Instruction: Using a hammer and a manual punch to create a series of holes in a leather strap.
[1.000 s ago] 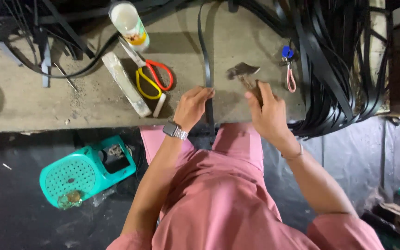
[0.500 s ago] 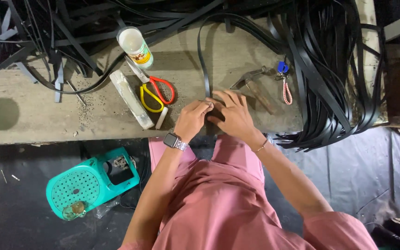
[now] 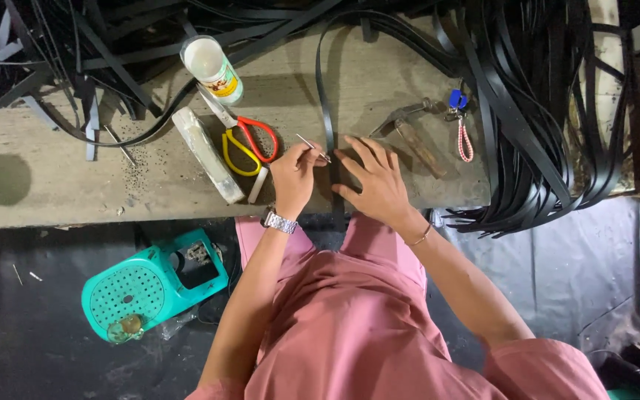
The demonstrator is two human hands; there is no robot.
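Carefully now: left hand (image 3: pixel 292 172) pinched shut in a fine grip on a thin metal pin (image 3: pixel 312 148), tip touching the black strap (image 3: pixel 325 111) that runs up the counter (image 3: pixel 46 189) from its near edge. Right hand (image 3: pixel 376 180) spread flat, holding nothing, pressing the strap down just beside the pin. Best done with the strap kept flat and taut and the pin steady. Beyond the scissors (image 3: pixel 242 137), a white bottle (image 3: pixel 212 69), lid on, contents hidden. On the floor, a teal basket (image 3: pixel 124 296) with small bits too blurred to tell.
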